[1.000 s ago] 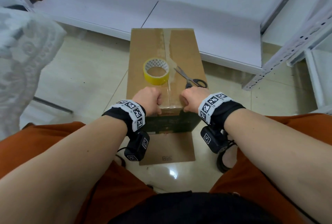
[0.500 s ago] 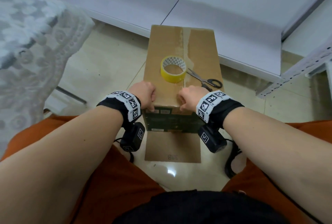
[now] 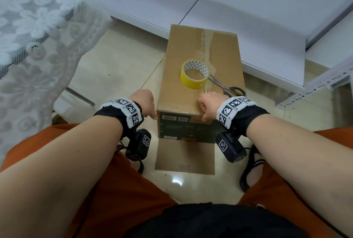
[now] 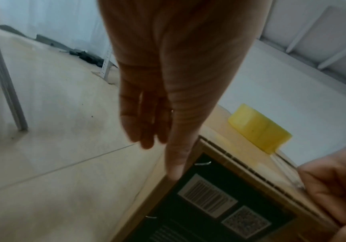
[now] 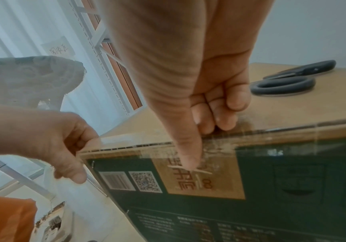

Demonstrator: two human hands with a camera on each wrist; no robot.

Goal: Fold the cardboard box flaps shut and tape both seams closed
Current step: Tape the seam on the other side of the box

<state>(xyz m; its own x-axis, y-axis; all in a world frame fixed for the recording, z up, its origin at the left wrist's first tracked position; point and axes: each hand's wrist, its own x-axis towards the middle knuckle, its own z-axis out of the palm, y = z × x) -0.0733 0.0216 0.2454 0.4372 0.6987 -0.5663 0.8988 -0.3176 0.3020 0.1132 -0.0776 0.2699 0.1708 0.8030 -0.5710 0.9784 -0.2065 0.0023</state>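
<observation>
The cardboard box (image 3: 177, 88) stands on the floor with its top flaps shut. Clear tape (image 3: 207, 46) runs along the middle seam. A yellow tape roll (image 3: 193, 84) and the scissors (image 3: 217, 83) lie on top. My left hand (image 3: 145, 104) is at the box's near left corner; its thumb touches the corner edge (image 4: 174, 172) and its fingers hang relaxed. My right hand (image 3: 209, 106) rests on the near top edge with fingers curled, and its thumb (image 5: 188, 157) presses the tape end onto the dark front face (image 5: 292, 188).
A loose cardboard sheet (image 3: 184, 159) lies on the floor between the box and my knees. A lace cloth (image 3: 38, 37) hangs at the left. White shelf boards (image 3: 248, 8) lie behind the box, and a metal rack rail (image 3: 324, 81) lies to the right.
My left hand has slid off the box top to the near left corner. My right hand stays at the near edge over the seam. The view has shifted.
</observation>
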